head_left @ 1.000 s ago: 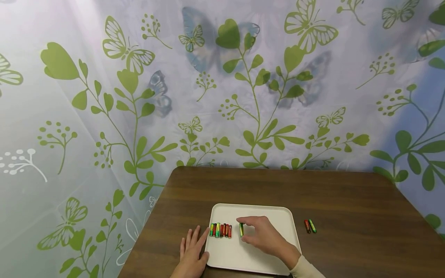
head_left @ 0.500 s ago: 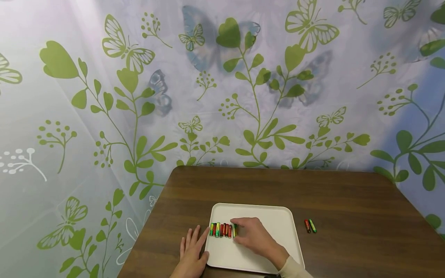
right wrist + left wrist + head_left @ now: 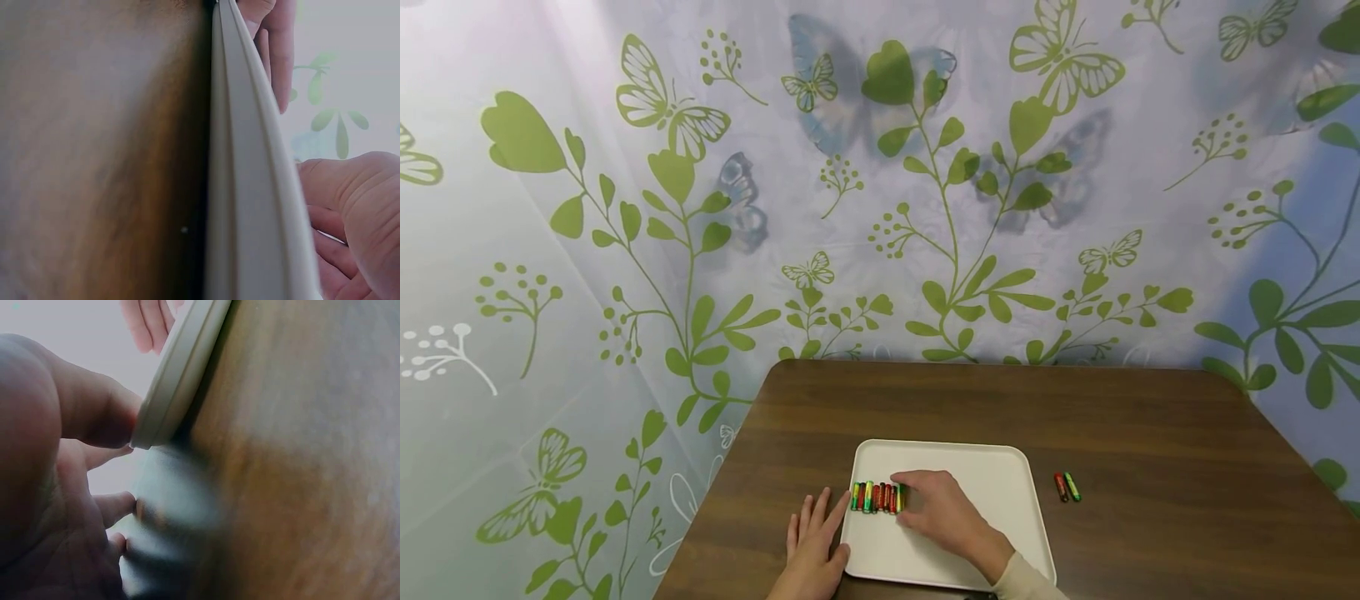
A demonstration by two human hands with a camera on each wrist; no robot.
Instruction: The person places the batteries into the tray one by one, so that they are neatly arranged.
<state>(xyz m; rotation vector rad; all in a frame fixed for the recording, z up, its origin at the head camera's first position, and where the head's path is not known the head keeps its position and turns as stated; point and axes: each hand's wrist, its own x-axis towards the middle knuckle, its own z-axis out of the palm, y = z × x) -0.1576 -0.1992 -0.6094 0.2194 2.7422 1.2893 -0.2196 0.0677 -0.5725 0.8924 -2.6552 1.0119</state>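
Note:
A row of red and green batteries (image 3: pixel 874 497) lies side by side at the left of a cream tray (image 3: pixel 992 479). My right hand (image 3: pixel 947 518) pinches a green-and-yellow battery (image 3: pixel 901 497) between thumb and fingers at the row's right end, close against the red one beside it. My left hand (image 3: pixel 814 546) rests with spread, straight fingers at the tray's left edge. In the left wrist view its thumb touches the tray rim (image 3: pixel 181 369). The right wrist view shows the tray's side wall (image 3: pixel 256 175) hiding the battery, with part of my right hand (image 3: pixel 369 219) beyond.
Two more batteries, one red (image 3: pixel 1061 487) and one green (image 3: pixel 1072 486), lie on the brown wooden table (image 3: pixel 1150 467) right of the tray. A curtain (image 3: pixel 865 208) printed with leaves and butterflies hangs behind the table's far edge.
My right hand has moved left across the tray with the green-and-yellow battery, bringing it up to the right end of the row. The left hand has stayed in place.

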